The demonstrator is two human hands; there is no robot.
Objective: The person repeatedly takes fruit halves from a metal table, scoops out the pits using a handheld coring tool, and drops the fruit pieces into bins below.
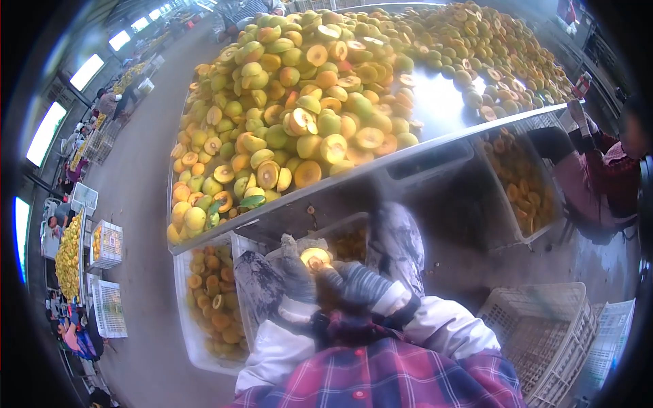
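Observation:
Above my lap, a cut yellow peach (315, 258) shows its pale flesh face up. My left hand (298, 275), in a grey glove, grips it from the left with a finger pointing up beside it. My right hand (360, 281), also gloved, curls in from the right with fingertips against the fruit's lower edge. Whether those fingers also hold a small tool is hidden by blur. Just beyond lies a metal table (435, 102) heaped with whole and halved peaches (292, 102), some cut sides showing stones.
A white crate (187, 326) of peach halves stands left of my legs, and another filled crate (500, 197) sits under the table at right. A stacked crate (537, 326) is at lower right. A co-worker (602, 170) sits at right; other people and crates line the left.

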